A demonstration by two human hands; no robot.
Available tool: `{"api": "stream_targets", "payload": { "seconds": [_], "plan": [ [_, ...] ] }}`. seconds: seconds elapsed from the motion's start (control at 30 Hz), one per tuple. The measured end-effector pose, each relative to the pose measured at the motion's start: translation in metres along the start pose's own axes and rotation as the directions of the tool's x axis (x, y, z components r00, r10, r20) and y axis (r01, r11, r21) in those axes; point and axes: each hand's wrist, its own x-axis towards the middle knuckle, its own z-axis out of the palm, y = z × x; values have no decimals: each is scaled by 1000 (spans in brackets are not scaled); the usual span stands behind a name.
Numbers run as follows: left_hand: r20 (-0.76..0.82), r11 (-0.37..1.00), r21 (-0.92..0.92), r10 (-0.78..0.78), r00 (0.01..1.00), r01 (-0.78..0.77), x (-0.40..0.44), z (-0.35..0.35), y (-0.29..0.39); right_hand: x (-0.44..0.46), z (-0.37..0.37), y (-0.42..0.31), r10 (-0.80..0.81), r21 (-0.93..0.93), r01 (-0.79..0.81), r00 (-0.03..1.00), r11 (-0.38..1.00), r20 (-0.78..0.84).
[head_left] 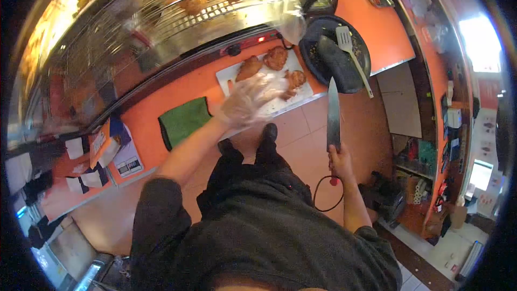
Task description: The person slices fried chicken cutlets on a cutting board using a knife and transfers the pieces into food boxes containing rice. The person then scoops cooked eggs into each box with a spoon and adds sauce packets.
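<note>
My left hand (250,99), in a clear plastic glove, reaches over the front of a white cutting board (269,109); motion blurs its fingers. Beyond it on the board lie browned fried pieces: one at the left (249,68), one at the back (276,58) and one at the right (294,80). My bare right hand (340,160) is wrapped round the handle of a large knife (333,116), whose blade points away from me, its tip near the board's right end. Whether the left fingers touch any food is unclear.
Right of the board, a black pan (362,43) holds a dark elongated object (336,62) and a slotted spatula (344,37). A green cloth (186,121) lies on the orange counter (141,109). A lit glass case (215,13) with fried food stands behind. A box (107,143) is at left.
</note>
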Motion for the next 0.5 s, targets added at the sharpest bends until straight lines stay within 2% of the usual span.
{"api": "stream_targets", "payload": {
  "seconds": [0.03, 0.07, 0.1, 0.17, 0.23, 0.27, 0.33, 0.37, 0.4, 0.47, 0.5],
  "plan": [
    [11, 1000, 6, 8, 1000, -8, 33, 13, -4, 3, -10, 3, 12, -52, -12, 1000, 999, 10],
    [228, 996, 42, 71, 971, -82, 63, 25, -7, 3, -19, 6, 18, -37, -18, 1000, 999, 14],
    [439, 985, 61, 117, 891, -160, 88, 36, -10, 3, -26, 7, 2, -37, -2, 1000, 999, 5],
    [496, 981, 44, 144, 856, -190, 116, 72, -16, 2, -45, 1, 8, -11, -8, 1000, 1000, 9],
    [540, 952, 5, 254, 802, -305, 130, 101, -29, 3, -63, -8, 136, -227, -135, 991, 965, -13],
    [564, 951, 0, 255, 785, -309, 131, 110, -33, 8, -72, 1, 151, -205, -148, 989, 968, -2],
    [641, 975, 11, 164, 749, -223, 135, 109, -28, 16, -96, 21, 166, -120, -155, 981, 981, 95],
    [598, 982, 22, 137, 790, -187, 131, 106, -23, 21, -103, 30, 180, -105, -169, 978, 980, 107],
    [615, 983, 19, 135, 777, -185, 124, 108, -21, 26, -111, 34, 157, -115, -145, 982, 983, 105],
    [456, 1000, -5, -26, 890, 31, 108, 118, -19, 39, -122, 36, 95, -145, -81, 990, 986, 99],
    [320, 999, 47, -3, 947, -13, 102, 124, -11, 43, -126, 33, 98, -141, -81, 989, 987, 111]
  ]
}}
